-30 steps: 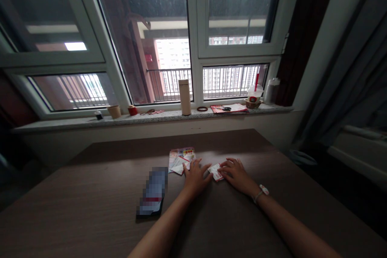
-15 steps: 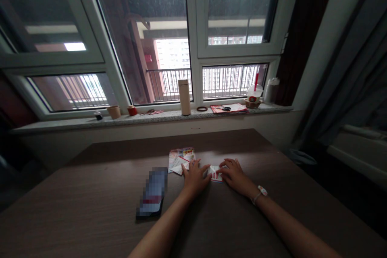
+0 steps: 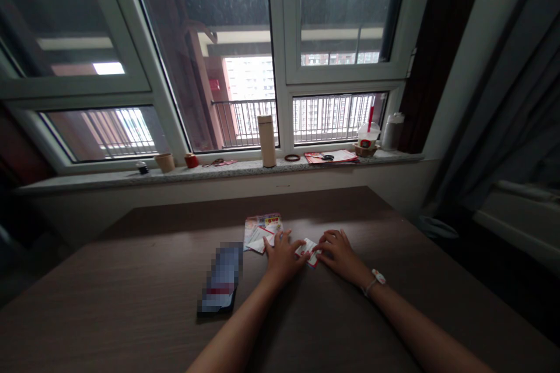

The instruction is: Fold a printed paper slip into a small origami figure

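Between my two hands is a small white and red printed paper (image 3: 308, 249), low over the brown table or resting on it; I cannot tell which. My left hand (image 3: 283, 256) has its thumb and index finger at the paper's left side, the other fingers apart and reaching toward a pile of printed leaflets (image 3: 252, 227). My right hand (image 3: 339, 253) pinches the paper's right edge with curled fingers. A loose white folded slip (image 3: 259, 240) lies on the leaflets, partly beside my left fingers. A bracelet (image 3: 375, 282) circles my right wrist.
A phone (image 3: 221, 280) with a blurred-out screen lies left of my left forearm on the table (image 3: 131, 280). Behind, the stone windowsill (image 3: 219, 171) carries a beige flask (image 3: 266, 143), a paper cup (image 3: 165, 162), red papers with scissors (image 3: 328, 157) and a drink cup (image 3: 367, 137).
The small paper has turned between my fingers and now lies at a slant. My left thumb and index finger have shifted slightly to the right; my right hand has barely moved.
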Demonstrator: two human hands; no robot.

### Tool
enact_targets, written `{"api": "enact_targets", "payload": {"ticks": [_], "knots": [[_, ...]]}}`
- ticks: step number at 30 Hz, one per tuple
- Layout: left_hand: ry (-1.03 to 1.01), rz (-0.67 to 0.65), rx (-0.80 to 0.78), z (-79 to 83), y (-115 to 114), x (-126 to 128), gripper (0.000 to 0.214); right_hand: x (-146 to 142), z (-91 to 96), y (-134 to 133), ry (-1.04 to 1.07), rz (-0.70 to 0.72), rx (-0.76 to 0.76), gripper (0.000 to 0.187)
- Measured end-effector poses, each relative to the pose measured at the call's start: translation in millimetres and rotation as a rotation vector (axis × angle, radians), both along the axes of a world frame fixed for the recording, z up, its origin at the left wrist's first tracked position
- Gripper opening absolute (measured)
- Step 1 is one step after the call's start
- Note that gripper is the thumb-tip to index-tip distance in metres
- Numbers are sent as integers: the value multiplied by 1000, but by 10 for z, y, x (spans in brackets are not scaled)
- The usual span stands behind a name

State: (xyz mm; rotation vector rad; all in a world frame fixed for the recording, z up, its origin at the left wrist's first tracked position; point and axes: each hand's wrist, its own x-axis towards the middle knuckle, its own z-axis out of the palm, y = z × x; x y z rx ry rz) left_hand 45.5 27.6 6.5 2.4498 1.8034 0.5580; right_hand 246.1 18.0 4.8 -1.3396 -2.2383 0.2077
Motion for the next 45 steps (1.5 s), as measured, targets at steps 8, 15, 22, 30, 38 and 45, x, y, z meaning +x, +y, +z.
{"api": "enact_targets", "payload": {"ticks": [8, 15, 22, 30, 38, 45], "knots": [[11, -4, -13, -37, 49, 12, 34, -4, -56, 34, 33, -66, -10, 25], [6, 31, 15, -75, 64, 56, 36, -1, -101, 56, 31, -129, -67, 32], [20, 47, 44, -69, 55, 58, 39, -11, -128, 110, -13, -144, -117, 37], [63, 33, 51, -63, 61, 49, 43, -46, -124, 125, -68, -132, -140, 41], [86, 37, 36, -13, 20, 36, 47, -75, -61, 74, -122, -145, -123, 44], [123, 22, 39, 15, -12, 17, 49, -56, 0, 4, -130, -210, -39, 31]]}}
